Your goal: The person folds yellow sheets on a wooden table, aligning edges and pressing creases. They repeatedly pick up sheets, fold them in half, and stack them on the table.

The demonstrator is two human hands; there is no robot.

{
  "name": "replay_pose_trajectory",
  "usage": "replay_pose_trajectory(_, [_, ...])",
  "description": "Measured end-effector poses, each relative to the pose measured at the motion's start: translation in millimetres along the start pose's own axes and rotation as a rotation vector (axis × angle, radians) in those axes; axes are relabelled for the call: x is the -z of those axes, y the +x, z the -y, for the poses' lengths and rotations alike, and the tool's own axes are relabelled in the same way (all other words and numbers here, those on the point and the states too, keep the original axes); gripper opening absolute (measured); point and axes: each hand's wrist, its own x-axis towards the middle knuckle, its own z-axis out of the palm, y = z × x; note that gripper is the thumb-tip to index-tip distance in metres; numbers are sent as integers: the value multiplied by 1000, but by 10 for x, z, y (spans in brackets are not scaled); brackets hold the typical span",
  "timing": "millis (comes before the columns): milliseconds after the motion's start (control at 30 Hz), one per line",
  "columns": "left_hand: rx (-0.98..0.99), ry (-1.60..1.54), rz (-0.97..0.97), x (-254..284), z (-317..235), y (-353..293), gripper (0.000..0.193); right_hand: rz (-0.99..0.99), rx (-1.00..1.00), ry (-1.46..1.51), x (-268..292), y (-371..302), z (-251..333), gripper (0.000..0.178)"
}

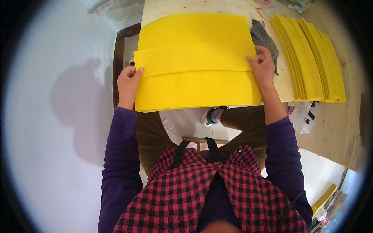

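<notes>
A wide yellow felt-like sheet (194,58) with a fold across its middle lies over more yellow sheets (198,91), whose near edge hangs past the table's front. My left hand (129,82) pinches the left end of the folded band, thumb on top and fingers underneath. At the opposite end, my right hand (263,68) grips the same band between thumb and fingers. The band stretches flat between both hands. How many layers lie beneath cannot be made out.
Two stacks of folded yellow pieces (299,58) lie on the wooden table (285,83) to the right. A dark grey cloth (266,40) sits beside the sheets. A white wall (58,116) rises close on the left. A white bag (304,118) shows below the table edge.
</notes>
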Motion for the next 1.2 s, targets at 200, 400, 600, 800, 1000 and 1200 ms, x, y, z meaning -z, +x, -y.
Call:
replay_pose_trajectory(200, [-5,-63,39,4,127,63,16,-66,113,-34,116,33,116,45])
replay_pose_trajectory(400, [-19,-64,72,9,146,67,15,35,528,-166,-64,-133,789,48])
replay_pose_trajectory(600, [2,-123,62,5,139,69,16,474,574,-276,-1045,-601,1802,64])
replay_pose_trajectory(800, [-16,-158,57,0,197,103,17,473,439,-420,-1409,-594,1764,70])
replay_pose_trajectory(1000, [-12,-64,44,-24,190,92,16,334,271,-643,-815,-462,952,72])
replay_pose_trajectory(1200, [13,-93,84,-12,183,75,15,320,33,-776,-279,-374,587,75])
